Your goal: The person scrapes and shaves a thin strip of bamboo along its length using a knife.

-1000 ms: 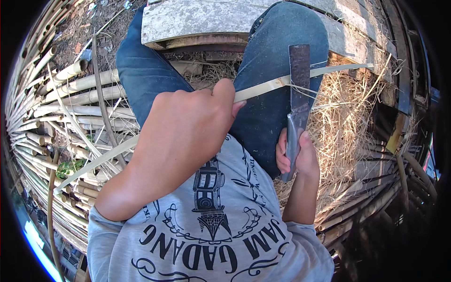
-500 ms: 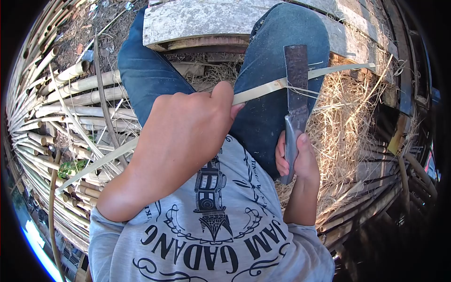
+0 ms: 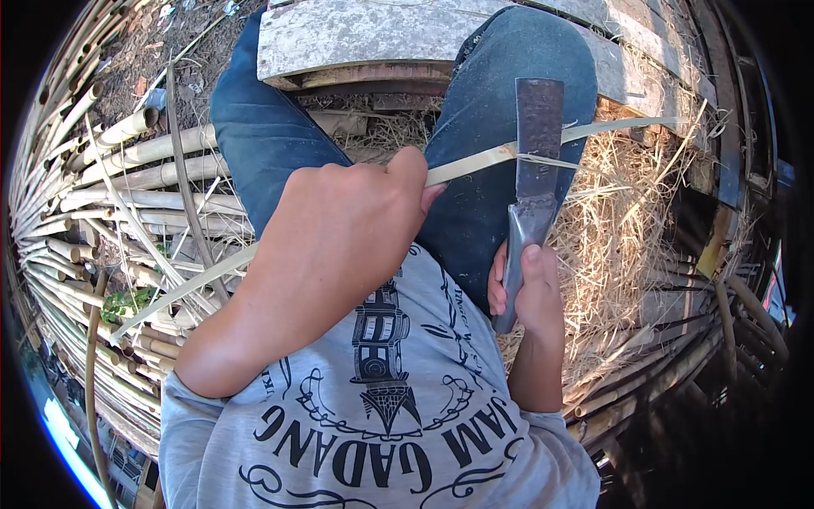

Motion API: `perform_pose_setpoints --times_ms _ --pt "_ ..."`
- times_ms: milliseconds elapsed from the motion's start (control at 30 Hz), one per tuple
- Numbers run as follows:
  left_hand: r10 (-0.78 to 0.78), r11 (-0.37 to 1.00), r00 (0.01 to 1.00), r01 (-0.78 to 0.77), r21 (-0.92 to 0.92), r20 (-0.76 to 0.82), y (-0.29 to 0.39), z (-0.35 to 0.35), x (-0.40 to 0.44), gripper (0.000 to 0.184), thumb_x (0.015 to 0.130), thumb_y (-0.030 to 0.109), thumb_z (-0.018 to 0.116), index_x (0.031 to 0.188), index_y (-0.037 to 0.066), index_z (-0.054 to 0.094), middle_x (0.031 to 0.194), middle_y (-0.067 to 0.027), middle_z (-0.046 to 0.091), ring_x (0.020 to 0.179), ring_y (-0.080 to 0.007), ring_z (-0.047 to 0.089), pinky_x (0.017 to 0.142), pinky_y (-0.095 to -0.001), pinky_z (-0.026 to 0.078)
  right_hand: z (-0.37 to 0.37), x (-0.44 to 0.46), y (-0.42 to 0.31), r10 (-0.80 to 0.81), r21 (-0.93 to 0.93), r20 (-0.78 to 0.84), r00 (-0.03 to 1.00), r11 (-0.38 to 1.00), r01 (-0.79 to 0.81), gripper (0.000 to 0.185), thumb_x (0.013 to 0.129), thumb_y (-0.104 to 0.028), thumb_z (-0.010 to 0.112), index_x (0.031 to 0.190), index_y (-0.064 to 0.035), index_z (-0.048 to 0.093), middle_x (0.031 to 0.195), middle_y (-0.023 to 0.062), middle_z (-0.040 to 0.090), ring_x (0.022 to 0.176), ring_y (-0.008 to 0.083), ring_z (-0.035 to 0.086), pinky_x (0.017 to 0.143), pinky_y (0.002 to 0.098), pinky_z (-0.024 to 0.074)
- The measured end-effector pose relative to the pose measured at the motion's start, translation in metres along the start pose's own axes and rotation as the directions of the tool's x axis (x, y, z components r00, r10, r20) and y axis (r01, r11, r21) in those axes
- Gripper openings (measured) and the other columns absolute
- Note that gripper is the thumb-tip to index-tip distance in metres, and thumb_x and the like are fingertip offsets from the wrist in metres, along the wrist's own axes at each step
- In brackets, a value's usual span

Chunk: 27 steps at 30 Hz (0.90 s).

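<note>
My left hand (image 3: 352, 212) is closed round a pale bamboo strip (image 3: 471, 165). One end of the strip runs out past my wrist to the left, and the other crosses over my knee to the right. In my right hand (image 3: 534, 288) is a knife (image 3: 538, 127), its dark, broad blade pointing away from me and its grey metal handle in my fingers. The blade lies across the strip, hiding a short piece of it. A thin sliver (image 3: 551, 161) passes in front of the blade and sticks out to its right.
Bamboo poles (image 3: 153, 174) are piled on the left. A weathered wooden plank (image 3: 356, 42) lies ahead, between and beyond my jeans-covered legs (image 3: 526, 64). Loose shavings (image 3: 615, 246) cover the ground at the right, with more poles (image 3: 653, 373) below them.
The knife has tilted slightly, its handle end shifting left with my right hand. The sliver at the blade reaches farther right. My left hand has moved only slightly right.
</note>
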State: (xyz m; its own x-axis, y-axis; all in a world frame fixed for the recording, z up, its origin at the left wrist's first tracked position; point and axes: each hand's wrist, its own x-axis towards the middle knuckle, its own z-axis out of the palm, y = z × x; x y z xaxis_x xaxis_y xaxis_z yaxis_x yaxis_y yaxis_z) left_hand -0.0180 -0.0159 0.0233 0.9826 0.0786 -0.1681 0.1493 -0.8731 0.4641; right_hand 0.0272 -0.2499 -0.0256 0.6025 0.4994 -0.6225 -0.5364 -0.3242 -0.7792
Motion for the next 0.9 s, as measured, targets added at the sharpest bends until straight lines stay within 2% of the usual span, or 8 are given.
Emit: perform_pose_setpoints --times_ms 133,200,500,633,700,833,900 --pt "0.01 1.0 1.0 -0.01 0.008 -0.002 -0.002 -0.003 0.001 0.022 0.09 0.021 0.056 0.08 0.004 0.045 0.054 -0.0137 0.053 0.053 -0.0341 0.057 0.047 -0.045 0.042 -0.009 0.004 -0.003 0.031 0.068 0.079 0.996 0.997 -0.036 0.066 0.09 -0.063 0.039 0.07 -0.0017 0.049 0.048 0.0047 0.046 0.038 0.0111 0.045 0.036 0.0248 0.0372" --pt "0.01 1.0 1.0 -0.01 0.001 0.007 -0.002 -0.005 0.001 0.022 0.09 0.021 0.056 0.08 0.004 0.046 0.056 -0.0136 0.055 0.054 -0.0346 0.057 0.048 -0.0449 0.042 -0.015 0.008 -0.001 0.046 0.136 0.169 0.985 0.988 -0.069 0.07 0.088 -0.068 0.039 0.069 -0.0014 0.049 0.047 0.0051 0.045 0.037 0.0114 0.044 0.036 0.0245 0.0366" --pt "0.025 0.999 1.0 -0.025 -0.033 -0.007 -0.003 -0.004 0.001 0.022 0.09 0.021 0.056 0.08 0.004 0.046 0.058 -0.0148 0.057 0.055 -0.0358 0.058 0.048 -0.0456 0.042 -0.023 0.013 0.006 0.045 0.221 0.273 0.961 0.969 -0.108 0.072 0.086 -0.071 0.037 0.071 -0.0006 0.047 0.046 0.0053 0.043 0.036 0.012 0.043 0.035 0.0252 0.0364" --pt "0.032 0.998 0.999 -0.032 -0.055 0.004 -0.004 -0.004 0.001 0.022 0.09 0.021 0.056 0.08 0.004 0.046 0.058 -0.0147 0.057 0.055 -0.0355 0.058 0.048 -0.0453 0.043 -0.015 0.01 0.003 0.049 0.244 0.255 0.966 0.963 -0.113 0.07 0.088 -0.068 0.038 0.072 -0.0007 0.048 0.047 0.005 0.043 0.036 0.0117 0.042 0.035 0.0252 0.0366" --pt "0.001 0.999 0.999 0.0 -0.039 0.035 -0.002 -0.004 -0.001 0.022 0.09 0.021 0.056 0.08 0.004 0.047 0.057 -0.0149 0.056 0.055 -0.0355 0.058 0.048 -0.0451 0.043 -0.001 0.005 -0.003 0.011 0.032 0.036 0.999 0.999 -0.012 0.068 0.09 -0.065 0.038 0.073 -0.0006 0.048 0.047 0.0045 0.042 0.036 0.0112 0.042 0.036 0.0253 0.0368" --pt "-0.009 1.0 0.998 0.01 -0.023 0.055 -0.002 -0.006 0.0 0.022 0.09 0.021 0.056 0.079 0.004 0.047 0.056 -0.015 0.056 0.054 -0.0356 0.058 0.047 -0.0449 0.043 0.001 0.002 0.0 0.008 0.03 0.031 1.0 0.999 -0.009 0.067 0.09 -0.065 0.039 0.073 -0.0008 0.048 0.047 0.0044 0.042 0.036 0.0108 0.042 0.036 0.0253 0.037" --pt "0.015 1.0 0.999 -0.014 -0.027 0.036 -0.002 -0.007 0.002 0.022 0.09 0.021 0.055 0.079 0.004 0.047 0.056 -0.015 0.056 0.054 -0.0359 0.057 0.047 -0.045 0.043 -0.005 0.004 -0.001 0.076 0.158 0.087 0.993 0.983 -0.09 0.068 0.089 -0.067 0.038 0.071 -0.0013 0.048 0.046 0.0046 0.042 0.036 0.0111 0.042 0.036 0.0253 0.0368"
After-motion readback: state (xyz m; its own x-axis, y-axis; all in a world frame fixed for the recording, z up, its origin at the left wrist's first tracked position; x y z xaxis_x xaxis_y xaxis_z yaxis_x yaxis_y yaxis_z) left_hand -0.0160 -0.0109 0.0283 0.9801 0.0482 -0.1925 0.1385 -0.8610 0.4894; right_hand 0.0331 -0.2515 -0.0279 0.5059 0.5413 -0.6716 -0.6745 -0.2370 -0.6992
